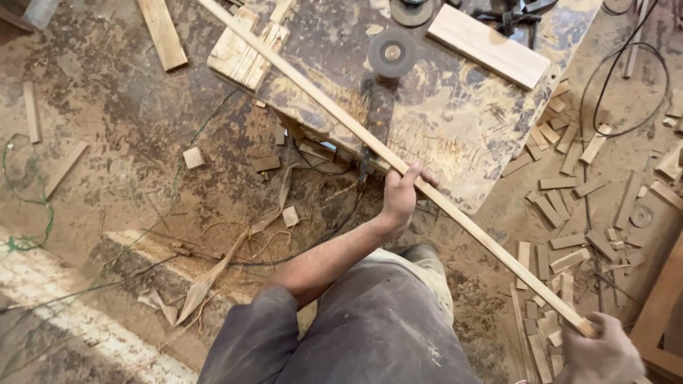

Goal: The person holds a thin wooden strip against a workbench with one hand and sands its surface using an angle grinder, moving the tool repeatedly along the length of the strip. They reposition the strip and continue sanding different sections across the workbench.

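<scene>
Below me a stained worktop carries a dark grinding disc, a pale plank and a slatted wooden block at its corner. Short offcuts litter the dusty floor to my right, a black cable loops beyond them, and a green wire trails at the far left.

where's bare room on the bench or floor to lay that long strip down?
Bench top: bare stretch between the round disc and the flat board, down to its near edge. Floor left of the bench is mostly open dirt with a few scattered blocks. Crowded: floor right of the bench, littered with offcuts and cable. Both hands, left and right, grip the long strip.
</scene>
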